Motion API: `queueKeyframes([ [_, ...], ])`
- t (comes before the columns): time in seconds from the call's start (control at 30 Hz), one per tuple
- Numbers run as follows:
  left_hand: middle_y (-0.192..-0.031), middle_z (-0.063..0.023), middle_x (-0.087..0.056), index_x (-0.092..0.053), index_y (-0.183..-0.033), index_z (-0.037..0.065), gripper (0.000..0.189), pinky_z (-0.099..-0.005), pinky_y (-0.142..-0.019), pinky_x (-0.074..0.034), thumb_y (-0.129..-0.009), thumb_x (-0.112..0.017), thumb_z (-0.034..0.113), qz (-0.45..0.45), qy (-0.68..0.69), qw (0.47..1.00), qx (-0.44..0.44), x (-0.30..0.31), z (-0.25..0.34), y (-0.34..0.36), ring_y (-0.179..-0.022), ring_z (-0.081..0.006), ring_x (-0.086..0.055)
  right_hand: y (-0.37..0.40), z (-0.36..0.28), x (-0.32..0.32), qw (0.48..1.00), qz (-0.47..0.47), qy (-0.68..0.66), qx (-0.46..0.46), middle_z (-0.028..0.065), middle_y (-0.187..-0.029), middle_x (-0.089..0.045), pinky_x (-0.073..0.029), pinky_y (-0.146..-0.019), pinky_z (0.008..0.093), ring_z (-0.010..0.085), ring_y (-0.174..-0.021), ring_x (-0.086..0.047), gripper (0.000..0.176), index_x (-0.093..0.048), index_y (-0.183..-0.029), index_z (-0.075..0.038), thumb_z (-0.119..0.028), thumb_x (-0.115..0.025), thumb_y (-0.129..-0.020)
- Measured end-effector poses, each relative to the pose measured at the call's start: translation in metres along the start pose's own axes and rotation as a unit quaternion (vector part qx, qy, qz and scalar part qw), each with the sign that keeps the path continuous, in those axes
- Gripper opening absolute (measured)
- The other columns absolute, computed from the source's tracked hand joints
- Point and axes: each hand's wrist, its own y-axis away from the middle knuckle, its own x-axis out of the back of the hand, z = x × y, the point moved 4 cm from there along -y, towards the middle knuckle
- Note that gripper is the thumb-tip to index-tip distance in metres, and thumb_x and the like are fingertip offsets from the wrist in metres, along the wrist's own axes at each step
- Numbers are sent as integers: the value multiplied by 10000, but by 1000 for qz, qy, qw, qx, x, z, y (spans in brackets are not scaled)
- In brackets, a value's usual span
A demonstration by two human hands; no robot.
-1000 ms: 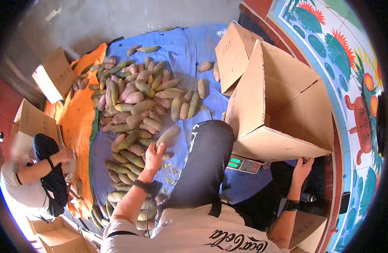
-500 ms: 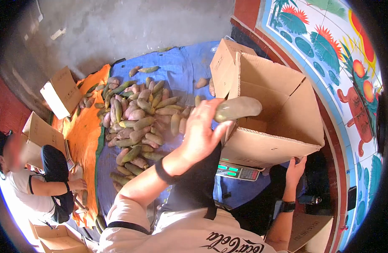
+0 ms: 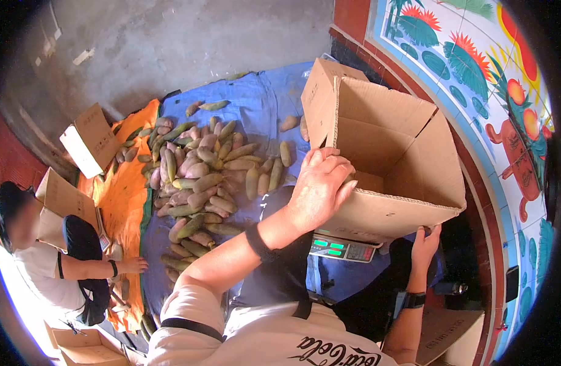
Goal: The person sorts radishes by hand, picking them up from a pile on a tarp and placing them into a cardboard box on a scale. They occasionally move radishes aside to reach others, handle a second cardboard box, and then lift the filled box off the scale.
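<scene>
Legible marking: a black script logo reading "Coca-Cola" runs across the white shirt (image 3: 274, 341) at the lower edge of view. The scale (image 3: 338, 249) beneath the cardboard box (image 3: 384, 213) shows lit green digits, too small to read. Dark print on the box's outer flap is likewise illegible.

The brown cardboard box (image 3: 390, 146) stands open at centre right of the frame, flaps raised, tilted slightly, its plain near wall facing lower left.
</scene>
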Motion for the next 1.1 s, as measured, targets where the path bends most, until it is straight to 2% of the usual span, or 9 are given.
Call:
queueKeyframes([
  [0.2, -1239, -174, -486, -526, -1129, 11, 402, -443, -1008, -332, -802, -613, 226, -6, 73, 997, 27, 1, -4, 15, -1196, -364, -405, 1, 12, 2, 999, 5, 51, 0, 226, -1103, -548, -397, -895, 380, 338, -1018, -537, 457, -392, -1246, 63, -45, -529, -823],
  [0.43, -1298, -203, -431, -482, -1196, 9, 459, -433, -1031, -305, -820, -591, 250, -4, 114, 992, 50, 14, -17, 40, -1232, -368, -383, -2, 8, 0, 998, -12, 63, -3, 236, -1113, -546, -400, -890, 384, 350, -1023, -538, 425, -412, -1219, 68, -55, -528, -829],
  [0.53, -1278, -207, -453, -478, -1190, -5, 425, -401, -1010, -326, -849, -560, 234, 34, 139, 979, 148, 23, -43, 61, -1192, -367, -433, -2, 9, -2, 999, 2, 45, 7, 224, -1096, -554, -404, -883, 375, 333, -1008, -546, 425, -413, -1221, 65, -36, -529, -824],
  [0.7, -1085, -161, -575, -514, -1146, -11, 309, -333, -903, -408, -887, -528, 157, 48, 112, 943, 310, 35, -112, 123, -1027, -226, -540, -2, 5, -1, 999, 5, 50, -17, 214, -1086, -559, -404, -889, 362, 306, -1001, -551, 438, -406, -1230, 63, -15, -524, -816],
  [0.77, -1034, -209, -594, -579, -1052, -5, 278, -387, -876, -428, -835, -551, 167, 75, 97, 914, 388, 38, -142, 157, -1007, -354, -554, -3, 5, -1, 998, 7, 48, -32, 211, -1084, -561, -405, -891, 359, 301, -999, -552, 442, -403, -1234, 62, -15, -523, -815],
  [0.83, -992, -196, -611, -598, -1016, 2, 251, -374, -848, -445, -834, -550, 168, 57, 72, 896, 434, 42, -165, 190, -966, -348, -575, -6, 17, 1, 996, -15, 81, -30, 209, -1105, -555, -400, -904, 358, 298, -1019, -549, 451, -393, -1245, 61, -12, -515, -816],
  [0.87, -861, -116, -613, -580, -1049, -3, 262, -288, -706, -469, -880, -517, 188, 19, 19, 898, 440, 40, -181, 213, -826, -165, -597, -7, 21, 0, 996, -18, 83, -29, 209, -1105, -555, -400, -904, 358, 298, -1019, -549, 451, -393, -1245, 61, -12, -515, -816],
  [0.97, -819, -166, -637, -609, -1006, 12, 291, -342, -704, -471, -861, -517, 247, -6, 12, 854, 520, 27, -218, 285, -810, -276, -628, -7, 22, 1, 997, 8, 73, -11, 209, -1126, -548, -397, -911, 361, 301, -1034, -546, 453, -390, -1251, 59, -9, -505, -818],
  [1.1, -865, -183, -643, -627, -987, 29, 311, -370, -733, -463, -862, -498, 284, -69, -34, 811, 580, 3, -235, 360, -858, -336, -618, -7, 25, 2, 998, -4, 63, -17, 216, -1180, -516, -369, -948, 356, 299, -1088, -513, 460, -373, -1255, 77, 4, -494, -817],
])
